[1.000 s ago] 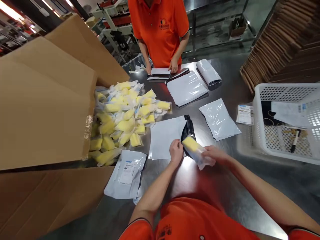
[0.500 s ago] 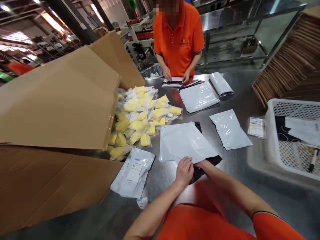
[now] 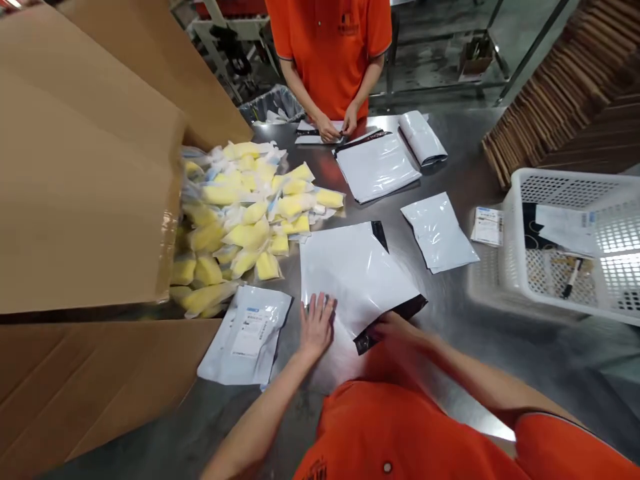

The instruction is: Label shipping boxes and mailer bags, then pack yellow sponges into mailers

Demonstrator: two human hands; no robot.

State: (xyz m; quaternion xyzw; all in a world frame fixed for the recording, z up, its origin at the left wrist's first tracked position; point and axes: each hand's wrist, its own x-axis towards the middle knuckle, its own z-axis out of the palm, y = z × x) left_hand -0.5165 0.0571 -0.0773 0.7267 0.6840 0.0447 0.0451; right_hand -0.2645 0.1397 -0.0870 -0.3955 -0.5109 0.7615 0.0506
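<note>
A white plastic mailing bag (image 3: 345, 267) lies flat on the metal table in front of me, its black adhesive edge turned toward my body. My left hand (image 3: 317, 327) rests with spread fingers at the bag's lower left edge. At the black-edged opening is my right hand (image 3: 397, 328), its fingers blurred and partly hidden, so their grip is unclear. A filled mailing bag with a printed label (image 3: 250, 333) lies left of my left hand. Beyond it is a pile of yellow pieces in clear wrappers (image 3: 250, 233), spilling from a large cardboard box (image 3: 85, 187).
More white mailing bags (image 3: 440, 230) lie to the right, with a stack of them (image 3: 377, 167) and a rolled one (image 3: 423, 137) farther back. A white plastic basket (image 3: 515, 233) stands right, beside labels (image 3: 487, 227). Across the table, a co-worker's hands (image 3: 337, 127) handle another bag.
My left hand has moved left and spread out from the bag's near edge. My right hand has drawn back slightly at the opening. The view has tilted down.
</note>
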